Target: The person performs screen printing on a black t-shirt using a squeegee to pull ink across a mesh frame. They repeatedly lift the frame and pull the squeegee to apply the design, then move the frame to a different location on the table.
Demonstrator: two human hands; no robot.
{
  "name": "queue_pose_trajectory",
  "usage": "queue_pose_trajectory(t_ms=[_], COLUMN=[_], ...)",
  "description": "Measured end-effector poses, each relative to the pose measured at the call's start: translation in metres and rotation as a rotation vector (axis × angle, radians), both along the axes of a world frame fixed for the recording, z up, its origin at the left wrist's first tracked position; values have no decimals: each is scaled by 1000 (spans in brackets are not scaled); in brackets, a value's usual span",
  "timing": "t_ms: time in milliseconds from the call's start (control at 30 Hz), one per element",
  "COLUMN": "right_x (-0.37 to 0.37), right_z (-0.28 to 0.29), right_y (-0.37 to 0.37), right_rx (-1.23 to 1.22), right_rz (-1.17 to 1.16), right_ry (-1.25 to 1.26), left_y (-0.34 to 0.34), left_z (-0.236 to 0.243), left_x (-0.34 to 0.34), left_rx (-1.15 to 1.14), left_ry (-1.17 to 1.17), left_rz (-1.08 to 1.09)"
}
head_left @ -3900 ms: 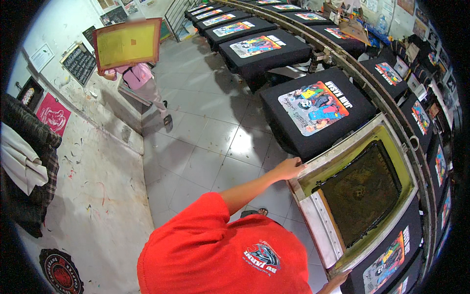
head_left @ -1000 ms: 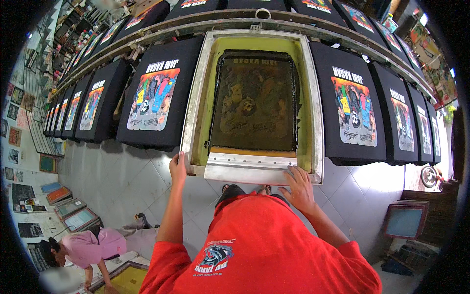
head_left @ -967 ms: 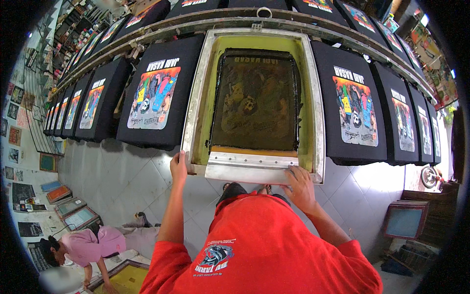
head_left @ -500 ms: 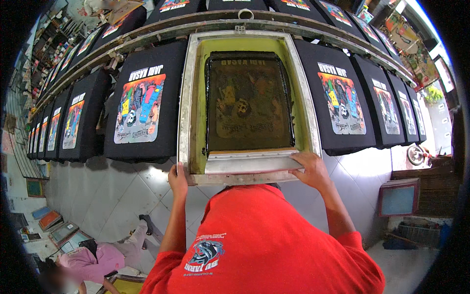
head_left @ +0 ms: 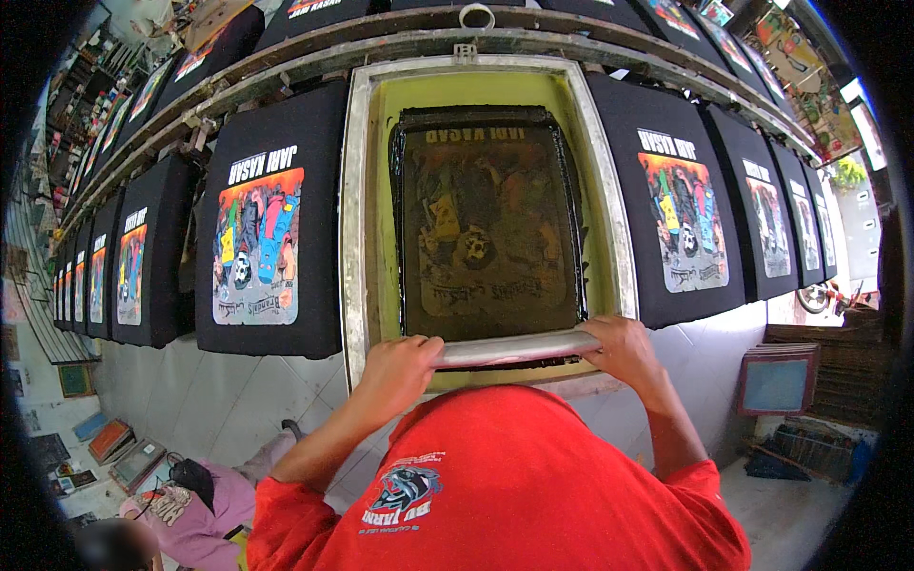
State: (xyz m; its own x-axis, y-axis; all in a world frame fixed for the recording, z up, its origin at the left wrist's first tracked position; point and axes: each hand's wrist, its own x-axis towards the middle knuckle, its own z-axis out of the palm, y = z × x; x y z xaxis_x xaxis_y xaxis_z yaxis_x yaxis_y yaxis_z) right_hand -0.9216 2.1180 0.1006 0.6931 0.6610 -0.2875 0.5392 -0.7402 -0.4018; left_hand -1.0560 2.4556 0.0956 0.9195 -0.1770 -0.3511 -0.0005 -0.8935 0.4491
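Observation:
A screen-printing frame [head_left: 359, 219] with a pale metal rim and yellow-green mesh lies in front of me. Dark ink borders its middle, and a printed picture shows dimly through the mesh. Across the near end of the mesh rests a long squeegee [head_left: 514, 348] with a pale metal handle. My left hand [head_left: 400, 374] is closed round the squeegee's left end. At its right end, my right hand [head_left: 621, 348] grips the handle, close to the frame's right side. The squeegee's blade is mostly hidden under the handle.
Black shirts on boards stand beside the frame, one at the left [head_left: 271, 219] and one at the right [head_left: 678, 200], with more in rows. A long rail [head_left: 286, 81] runs behind. At lower left a person in pink [head_left: 205, 504] bends low. A blue-panelled frame [head_left: 776, 381] stands at right.
My left hand has moved from the frame's near left corner onto the squeegee. The squeegee has tipped up from lying at the near edge. The person in pink has shifted.

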Motion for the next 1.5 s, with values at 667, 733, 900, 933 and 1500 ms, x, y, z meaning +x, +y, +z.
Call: queue_pose_trajectory(t_ms=[667, 733, 900, 933, 1500], right_x=[327, 316, 300, 298, 9], right_z=[-71, -87, -30, -13, -7], right_y=[133, 126, 123, 122, 5], right_rx=[201, 225, 31, 0, 98], right_rz=[-28, -16, 50, 79, 2], right_ry=[-497, -550, -325, -201, -98], left_y=[126, 118, 116, 115, 5], left_z=[-59, -73, -22, -4, 0], left_x=[318, 310, 298, 288, 18], left_rx=[146, 194, 14, 2, -29], left_ry=[-750, -801, -420, -372, -160], left_rz=[129, 109, 99, 72, -14])
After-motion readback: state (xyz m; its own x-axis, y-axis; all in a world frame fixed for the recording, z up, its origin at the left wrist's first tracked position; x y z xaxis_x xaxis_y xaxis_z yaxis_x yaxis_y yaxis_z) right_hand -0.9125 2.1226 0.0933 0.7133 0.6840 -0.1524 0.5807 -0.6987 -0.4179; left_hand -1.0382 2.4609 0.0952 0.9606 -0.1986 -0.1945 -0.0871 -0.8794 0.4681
